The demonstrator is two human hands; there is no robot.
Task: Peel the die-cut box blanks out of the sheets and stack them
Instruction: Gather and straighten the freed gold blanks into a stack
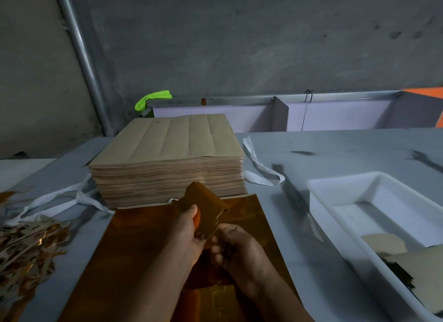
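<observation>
While I watch through the head view, both hands hold one gold box blank (203, 201) up over the middle of the table's near edge. The left hand (189, 228) has its fingers clamped on the blank's side, thumb on top. The right hand (236, 245) has its fingers curled and pinching the lower end.

Below them a gold sheet (134, 257) lies flat on the grey table (323, 149). It touches a tall stack of brown sheets (167, 153) further back. A scrap pile (26, 245) sits at the left edge, and white straps (259, 168) lie beside the stack. A white tub (321, 201) near the right edge holds loose blanks (383, 243).

Behind the table I see a bare grey wall (239, 46), a slanting metal pipe (79, 46), a green cloth (153, 98) and a metal rail (239, 99).
</observation>
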